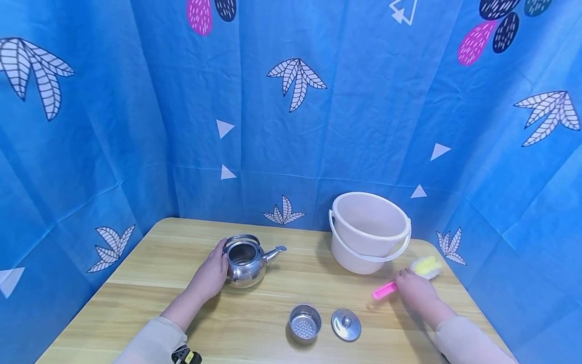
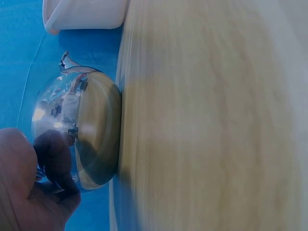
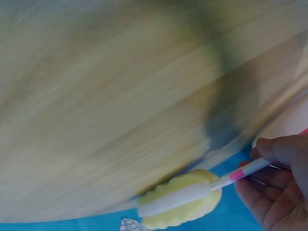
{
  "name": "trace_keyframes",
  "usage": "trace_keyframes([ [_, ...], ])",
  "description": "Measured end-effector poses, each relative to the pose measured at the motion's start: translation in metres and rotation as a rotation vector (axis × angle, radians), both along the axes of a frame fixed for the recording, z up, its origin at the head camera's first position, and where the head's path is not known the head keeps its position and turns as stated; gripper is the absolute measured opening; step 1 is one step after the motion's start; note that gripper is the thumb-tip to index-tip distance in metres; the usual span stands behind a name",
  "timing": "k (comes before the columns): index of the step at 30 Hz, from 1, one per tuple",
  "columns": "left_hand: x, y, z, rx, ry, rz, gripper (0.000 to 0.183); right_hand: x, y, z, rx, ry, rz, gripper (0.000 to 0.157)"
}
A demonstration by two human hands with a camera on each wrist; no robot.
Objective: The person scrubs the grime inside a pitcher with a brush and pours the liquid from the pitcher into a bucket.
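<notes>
A shiny metal kettle [image 1: 246, 270] stands lidless on the table, its spout pointing right. My left hand [image 1: 212, 268] grips its left side; in the left wrist view, curled fingers [image 2: 55, 156] lie against the polished body. On the right, my right hand [image 1: 415, 288] holds a sponge bottle brush [image 3: 180, 197] by its pink and white handle, with the yellow and white sponge head pointing away. A perforated metal strainer cup [image 1: 305, 323] stands at the front middle. Beside it lies a round kettle lid [image 1: 346, 325] with its knob up.
Behind the brush, a white bucket [image 1: 370, 222] stands at the back right, its handle hanging over the front. Blue patterned cloth [image 1: 286, 141] hangs behind and on both sides of the wooden table [image 1: 245, 323].
</notes>
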State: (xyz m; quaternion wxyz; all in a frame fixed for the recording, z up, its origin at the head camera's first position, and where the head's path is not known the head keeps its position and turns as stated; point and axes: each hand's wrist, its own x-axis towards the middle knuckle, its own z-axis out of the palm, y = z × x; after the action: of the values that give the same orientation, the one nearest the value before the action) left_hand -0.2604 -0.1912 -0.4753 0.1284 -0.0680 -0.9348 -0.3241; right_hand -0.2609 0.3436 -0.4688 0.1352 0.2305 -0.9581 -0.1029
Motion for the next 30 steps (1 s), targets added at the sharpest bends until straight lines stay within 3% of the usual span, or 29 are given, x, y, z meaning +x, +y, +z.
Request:
trace_keyframes([
  [14, 0.001, -0.001, 0.002, 0.004, -0.009, -0.003, 0.053, 0.012, -0.026, 0.024, -0.069, -0.132, -0.069, 0.017],
  [23, 0.001, -0.001, 0.003, 0.005, -0.003, -0.004, 0.052, 0.018, -0.037, 0.04, -0.126, -0.141, -0.068, 0.011],
  [30, 0.0, -0.001, 0.001, 0.012, 0.005, -0.006, 0.053, 0.022, -0.039, 0.044, -0.164, -0.089, -0.044, 0.013],
])
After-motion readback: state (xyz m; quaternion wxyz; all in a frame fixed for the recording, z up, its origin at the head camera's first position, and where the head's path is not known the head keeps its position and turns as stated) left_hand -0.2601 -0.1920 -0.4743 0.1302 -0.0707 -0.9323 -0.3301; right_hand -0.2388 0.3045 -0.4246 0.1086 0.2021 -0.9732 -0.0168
